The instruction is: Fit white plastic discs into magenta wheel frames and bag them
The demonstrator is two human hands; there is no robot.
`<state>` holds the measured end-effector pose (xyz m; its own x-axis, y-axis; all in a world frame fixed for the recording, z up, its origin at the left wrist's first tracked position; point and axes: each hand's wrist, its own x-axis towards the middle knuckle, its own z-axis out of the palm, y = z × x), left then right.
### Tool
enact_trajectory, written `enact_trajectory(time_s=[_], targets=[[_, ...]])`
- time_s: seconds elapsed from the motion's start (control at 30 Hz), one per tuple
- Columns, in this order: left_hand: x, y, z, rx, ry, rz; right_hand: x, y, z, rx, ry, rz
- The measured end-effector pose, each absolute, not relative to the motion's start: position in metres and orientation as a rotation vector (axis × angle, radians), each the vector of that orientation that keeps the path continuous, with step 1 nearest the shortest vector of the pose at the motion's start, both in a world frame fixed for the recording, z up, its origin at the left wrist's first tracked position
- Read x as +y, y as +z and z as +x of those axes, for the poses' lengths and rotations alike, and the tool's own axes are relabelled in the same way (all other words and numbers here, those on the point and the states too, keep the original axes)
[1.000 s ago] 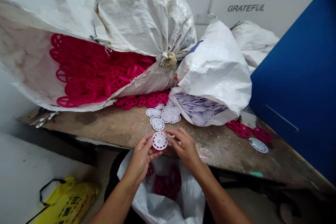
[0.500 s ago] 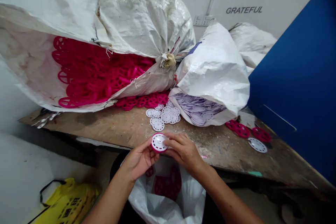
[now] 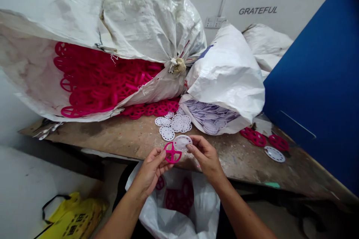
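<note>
Pink plastic first: my left hand (image 3: 151, 170) is closed on a spoked pink ring (image 3: 171, 154), thumb and fingertips pinching its rim so the open spokes face up at me. My right hand (image 3: 206, 156) is clamped on a white disc (image 3: 183, 142) by its edge, and the disc overlaps the ring's upper right, the two touching. Both hover just above the near edge of the wooden bench (image 3: 120, 138), directly over the open white bag (image 3: 196, 216) below, which holds more pink pieces (image 3: 179, 198). Just beyond, within easy reach, lie loose white discs (image 3: 171, 126), spilled from the smaller sack (image 3: 227, 78). The big sack (image 3: 146, 18) on the left gapes on its side, its pink wheels (image 3: 92, 82) sliding toward me.
</note>
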<state>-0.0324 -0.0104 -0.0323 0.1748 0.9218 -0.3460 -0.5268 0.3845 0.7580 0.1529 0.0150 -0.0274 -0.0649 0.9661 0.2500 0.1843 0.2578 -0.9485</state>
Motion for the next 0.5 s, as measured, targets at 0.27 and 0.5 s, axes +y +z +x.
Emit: enact_trajectory(time_s=[0.27, 0.5], targets=[[-0.013, -0.036, -0.021, 1.081, 1.155, 0.781, 0.009, -0.041, 0.141, -1.803, 0.666, -1.126], [-0.016, -0.034, -0.025, 1.205, 1.231, 1.158, 0.011, -0.033, 0.139, -1.719, 1.093, -1.091]])
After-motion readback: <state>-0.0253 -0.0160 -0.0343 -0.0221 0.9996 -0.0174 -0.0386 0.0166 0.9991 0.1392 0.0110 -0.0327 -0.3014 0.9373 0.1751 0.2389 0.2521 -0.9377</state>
